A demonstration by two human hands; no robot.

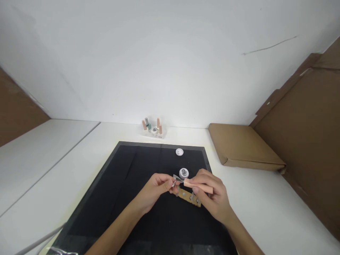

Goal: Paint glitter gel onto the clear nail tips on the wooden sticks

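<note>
My left hand (pixel 156 189) pinches a small clear piece (pixel 174 182) with shiny bits, too small to make out fully. My right hand (pixel 212 194) is closed around a peach-coloured handle (pixel 199 185), whose thin tip meets the clear piece between the hands. Below them a tan wavy-edged strip (pixel 186 195) with several small shiny items lies on the black mat (pixel 143 170). Just beyond the fingertips stands a round white jar (pixel 183 173) with silvery pieces inside. Its white lid (pixel 179 152) lies farther back.
Behind the mat, a clear holder (pixel 159 136) carries several small bottles with peach and grey caps. A flat cardboard box (pixel 244 145) lies at the right on the white table (pixel 66 159). Upright cardboard stands at both sides, and a white wall is behind.
</note>
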